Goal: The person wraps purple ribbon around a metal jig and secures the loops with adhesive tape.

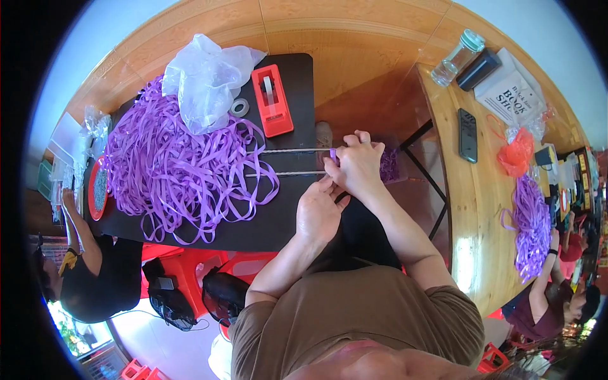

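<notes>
Two thin metal rods [292, 151] stick out side by side past the right edge of the dark table, their left ends running under a big heap of purple ribbon [180, 161]. At their right ends, my right hand [360, 163] is closed, with a small bit of purple ribbon showing at its fingers by the far rod. My left hand [318, 210] is just below, palm turned up, its fingertips pinched together at the near rod's end and against my right fingers. Whatever those left fingertips hold is too small to make out.
On the dark table [297, 82] are a red tape dispenser [272, 101], a tape roll [239, 107] and a clear plastic bag [206, 82]. A wooden table [437, 126] at right carries a phone [467, 135], a bottle [457, 58] and more purple ribbon [532, 228]. Other people sit at both sides.
</notes>
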Motion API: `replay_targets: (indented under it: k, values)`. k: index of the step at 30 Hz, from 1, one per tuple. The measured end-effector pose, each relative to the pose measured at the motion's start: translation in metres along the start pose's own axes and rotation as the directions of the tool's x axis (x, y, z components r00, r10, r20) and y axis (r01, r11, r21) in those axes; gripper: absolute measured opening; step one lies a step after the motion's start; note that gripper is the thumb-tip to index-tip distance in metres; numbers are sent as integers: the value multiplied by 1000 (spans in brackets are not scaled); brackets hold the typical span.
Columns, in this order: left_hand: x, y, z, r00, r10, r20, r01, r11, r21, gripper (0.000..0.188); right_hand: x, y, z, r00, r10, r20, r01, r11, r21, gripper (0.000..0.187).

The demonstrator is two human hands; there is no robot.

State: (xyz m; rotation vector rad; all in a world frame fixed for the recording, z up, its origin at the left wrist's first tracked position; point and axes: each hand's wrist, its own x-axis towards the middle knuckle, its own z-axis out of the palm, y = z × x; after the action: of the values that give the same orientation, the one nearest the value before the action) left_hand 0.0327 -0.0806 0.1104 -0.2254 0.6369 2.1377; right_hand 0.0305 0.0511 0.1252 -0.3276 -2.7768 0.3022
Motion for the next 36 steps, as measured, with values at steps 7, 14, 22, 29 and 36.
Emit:
replay_targets:
  k: [7, 14, 22, 29, 36]
  values:
    - [-3, 2, 4, 999, -15, -39, 15, 1000, -12, 39, -10, 53, 27, 980, 92, 176, -198, 537, 820, 21]
    - [-3, 2, 0, 999, -2, -40, 1, 1000, -17, 45, -19, 60, 26, 778, 70, 625, -610, -157, 777, 31]
    - [-2, 2, 1, 1000, -12, -15, 11, 1000, -11, 49, -16, 70, 34, 853, -102, 511, -520, -250, 817, 24]
    - [-4, 2, 1, 1000, -15, -27, 15, 1000, 1, 52, -11, 77, 46, 879, -164, 449, -476, -224, 850, 12]
    - [-4, 4, 5, 999, -19, -27, 19, 1000, 4, 54, -6, 63, 55, 822, -271, 501, -558, -558, 614, 12]
